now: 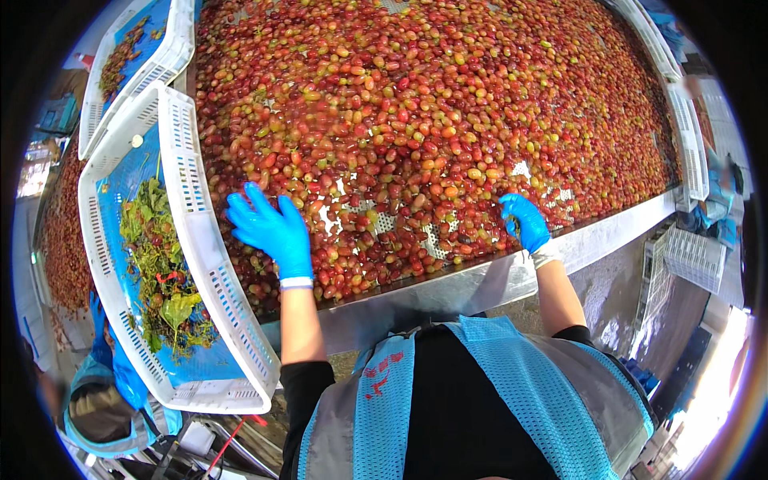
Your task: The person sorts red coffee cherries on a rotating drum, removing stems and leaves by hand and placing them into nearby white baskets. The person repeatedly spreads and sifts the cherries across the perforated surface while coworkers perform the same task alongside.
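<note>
Loose oval grapes (420, 120), red, orange and yellow-green, cover a perforated metal sorting table (384, 224) in front of me. My left hand (273, 228), in a blue glove, is palm down with fingers spread over the grapes near the table's left side. Nothing shows in its grasp. My right hand (524, 222), also gloved in blue, is by the table's near edge with its fingers curled at the grapes. A small dark-green bit shows at its fingers, but whether they grip it is unclear. Light perforated patches show between the grapes around both hands.
A white plastic crate (225, 288) lined in blue stands left of my left hand, holding leaves and stems (171, 270). Another crate (174, 51) sits beyond it. The table's metal rim (456, 294) runs before my body. A co-worker (111, 408) is at lower left.
</note>
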Demonstrator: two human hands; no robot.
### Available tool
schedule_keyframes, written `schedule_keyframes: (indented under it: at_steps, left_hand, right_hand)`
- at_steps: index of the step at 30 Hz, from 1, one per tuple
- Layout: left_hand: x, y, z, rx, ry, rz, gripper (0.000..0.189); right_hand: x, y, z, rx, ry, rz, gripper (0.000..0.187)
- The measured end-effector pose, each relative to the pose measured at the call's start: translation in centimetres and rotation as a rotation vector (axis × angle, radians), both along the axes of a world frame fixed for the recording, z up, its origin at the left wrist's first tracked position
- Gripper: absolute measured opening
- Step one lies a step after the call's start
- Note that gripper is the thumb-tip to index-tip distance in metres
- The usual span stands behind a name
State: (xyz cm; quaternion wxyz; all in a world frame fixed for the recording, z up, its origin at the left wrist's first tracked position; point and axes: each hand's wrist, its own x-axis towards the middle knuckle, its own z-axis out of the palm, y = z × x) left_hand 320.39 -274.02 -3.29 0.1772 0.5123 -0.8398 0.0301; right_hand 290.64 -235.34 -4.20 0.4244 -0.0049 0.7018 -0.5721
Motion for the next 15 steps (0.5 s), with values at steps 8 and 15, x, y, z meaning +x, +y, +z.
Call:
schedule_keyframes:
  at_steps: [8,15]
  left_hand:
    - [3.2,15.0,-2.6,0.484,-0.198,-0.519,0.085]
    - [10.2,6.5,-4.8,0.284,-0.310,-0.309,0.079]
  right_hand:
    - [9.5,-5.0,-0.2,0.199,0.111,0.472,0.027]
    - [17.5,-15.5,-3.7,0.565,0.931,1.062,0.034]
